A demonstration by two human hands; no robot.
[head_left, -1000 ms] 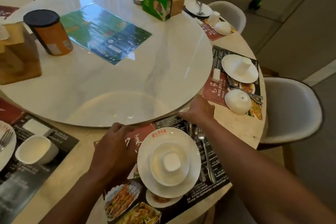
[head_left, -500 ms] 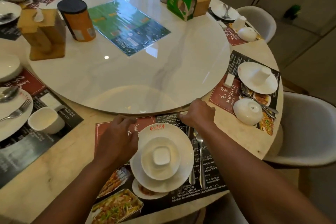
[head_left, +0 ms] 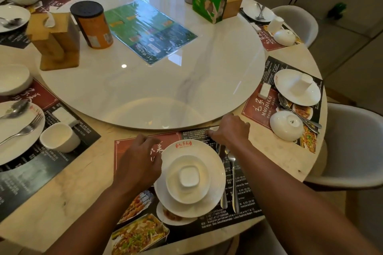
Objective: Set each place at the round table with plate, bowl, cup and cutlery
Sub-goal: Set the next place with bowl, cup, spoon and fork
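Placemat (head_left: 132, 145) holds plate (head_left: 215, 157), bowl (head_left: 187, 197), cup (head_left: 189, 176), cutlery (head_left: 233, 182)

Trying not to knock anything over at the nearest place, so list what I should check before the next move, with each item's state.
1. Plate on the placemat: ok.
2. Cup and bowl set out separately: not ok. The cup stands in the bowl, and the bowl sits on the plate.
3. Fork and spoon beside the plate: ok, both lie to its right.
4. Left hand free: ok. It rests on the placemat beside the plate, holding nothing.
5. Right hand free: cannot tell. Its fingers curl at the placemat's far edge and hide what they touch.
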